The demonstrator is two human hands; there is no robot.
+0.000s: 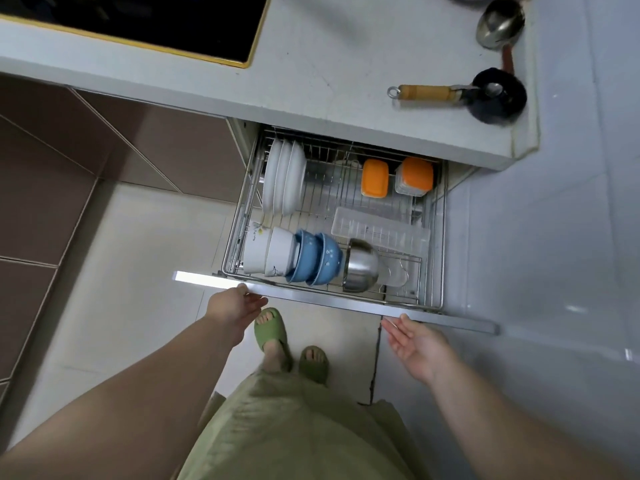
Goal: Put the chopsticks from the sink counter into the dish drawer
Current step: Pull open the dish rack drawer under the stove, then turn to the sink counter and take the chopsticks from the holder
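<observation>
The dish drawer point(346, 304), a wire rack behind a metal front rail, stands pulled out under the counter. In it are white plates point(284, 178), white bowls point(268, 251), blue bowls point(317, 258), a steel bowl point(362, 266) and a clear plastic cutlery box point(379, 230). My left hand point(233, 304) rests against the left part of the front rail, fingers loosely spread. Just below the rail's right part my right hand point(414, 342) hovers, palm up and empty. No chopsticks are in view.
Two orange-lidded containers point(394, 177) sit at the drawer's back. On the counter point(329, 64) lie a black brush with a wooden handle point(478, 95) and a steel ladle point(498, 24). A black hob point(156, 22) is at top left. My feet in green slippers point(272, 329) stand before the drawer.
</observation>
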